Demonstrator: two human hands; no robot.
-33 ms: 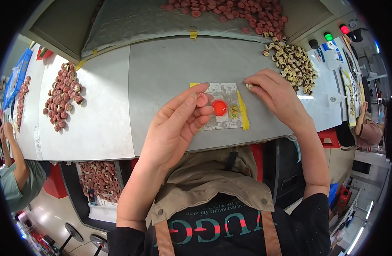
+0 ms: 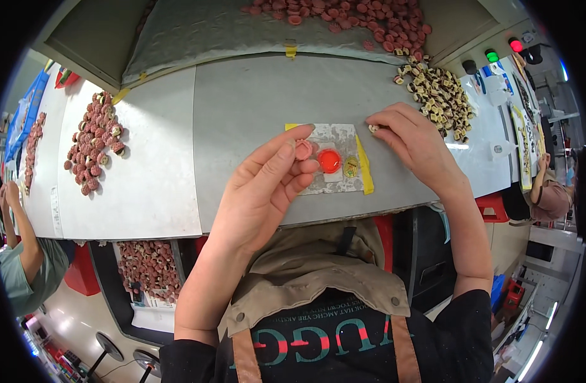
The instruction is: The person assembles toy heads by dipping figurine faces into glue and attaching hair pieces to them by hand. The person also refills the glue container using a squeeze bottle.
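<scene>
My left hand pinches a small pink cup-shaped piece between thumb and fingertips, its hollow side showing. Close by the fingertips is a small round dish of bright red, glossy content. It rests on a worn white-grey board with yellow tape at its edges. A little beyond the board's right side, my right hand is closed on a small cream-coloured piece, partly hidden by the fingers. Similar cream-and-dark pieces lie heaped beyond that hand.
Pink cup-shaped pieces lie at the back. Bumpy pink-and-cream pieces are piled at left; more fill an open drawer below. Lit buttons sit at back right. A co-worker's arm shows at far left; another person works at far right.
</scene>
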